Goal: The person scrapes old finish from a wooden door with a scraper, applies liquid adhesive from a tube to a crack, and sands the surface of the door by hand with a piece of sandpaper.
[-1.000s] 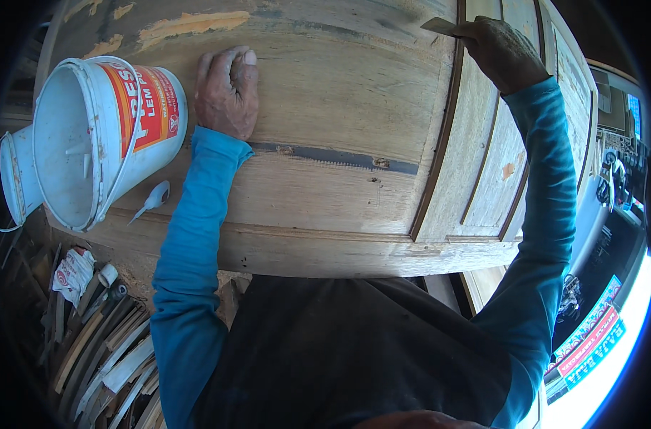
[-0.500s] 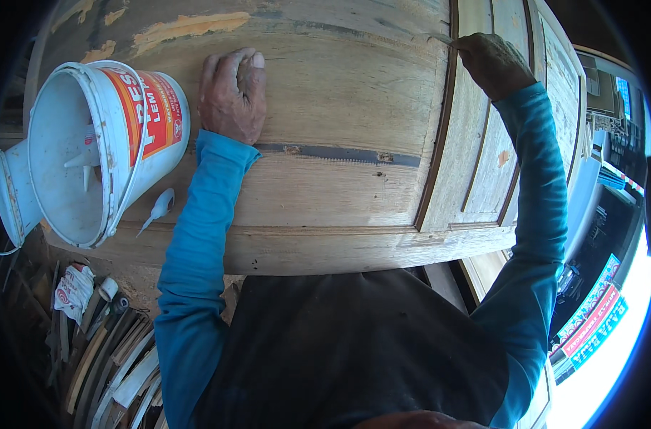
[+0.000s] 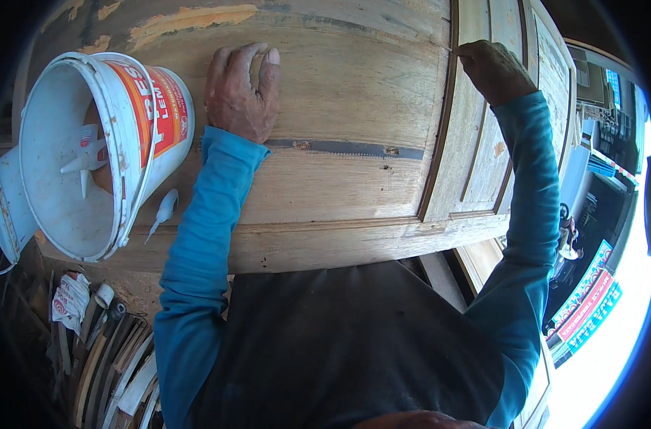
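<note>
A paneled wooden door (image 3: 332, 193) lies flat in front of me. My left hand (image 3: 243, 89) rests on it with the fingers curled and the thumb extended beside them; the inside of the hand is hidden. Farther right, my right hand (image 3: 495, 70) pinches a thin, light-coloured tool (image 3: 447, 48) beside the dark moulding (image 3: 442, 132). Its kind is too small to tell. Orange-brown filler (image 3: 186, 21) is smeared across the far left part of the wood. A dark strip (image 3: 343, 149) with chipped spots crosses the surface nearer me.
A white bucket (image 3: 68, 193) lies on its side at left, with white nozzles (image 3: 88, 161) inside. Another loose white nozzle (image 3: 166, 207) is beside it. Stacked wood strips (image 3: 118, 365) and a white bag (image 3: 69, 304) lie below left. Signs (image 3: 590, 307) hang at right.
My right hand has shifted slightly, and less of the thin tool shows. The left hand and the bucket sit a little differently in view, mostly as the view itself has moved.
</note>
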### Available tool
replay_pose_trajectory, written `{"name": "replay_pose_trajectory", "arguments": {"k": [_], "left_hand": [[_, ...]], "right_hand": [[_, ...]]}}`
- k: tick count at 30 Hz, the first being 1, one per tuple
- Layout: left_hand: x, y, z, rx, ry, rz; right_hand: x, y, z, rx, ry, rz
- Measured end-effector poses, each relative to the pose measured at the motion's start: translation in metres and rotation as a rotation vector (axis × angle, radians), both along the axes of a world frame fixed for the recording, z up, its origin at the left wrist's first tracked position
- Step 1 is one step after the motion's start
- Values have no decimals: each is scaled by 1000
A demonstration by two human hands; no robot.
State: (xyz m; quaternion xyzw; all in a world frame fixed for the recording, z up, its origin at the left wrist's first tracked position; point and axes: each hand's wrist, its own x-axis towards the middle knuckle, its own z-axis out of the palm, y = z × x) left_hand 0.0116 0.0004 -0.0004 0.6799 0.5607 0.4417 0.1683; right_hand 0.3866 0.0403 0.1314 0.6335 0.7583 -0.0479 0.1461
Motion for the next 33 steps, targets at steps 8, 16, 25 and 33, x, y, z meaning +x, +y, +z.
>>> {"name": "replay_pose_trajectory", "arguments": {"k": [8, 16, 25, 33], "left_hand": [[0, 1, -2, 9, 12, -21], [-3, 1, -3, 32, 11, -13], [-1, 1, -2, 31, -3, -25], [-2, 2, -3, 30, 0, -18]], "right_hand": [[1, 3, -2, 72, -22, 23], [-13, -3, -6, 6, -11, -82], [2, -14, -15, 61, 8, -40], [-1, -32, -16, 51, 26, -110]]}}
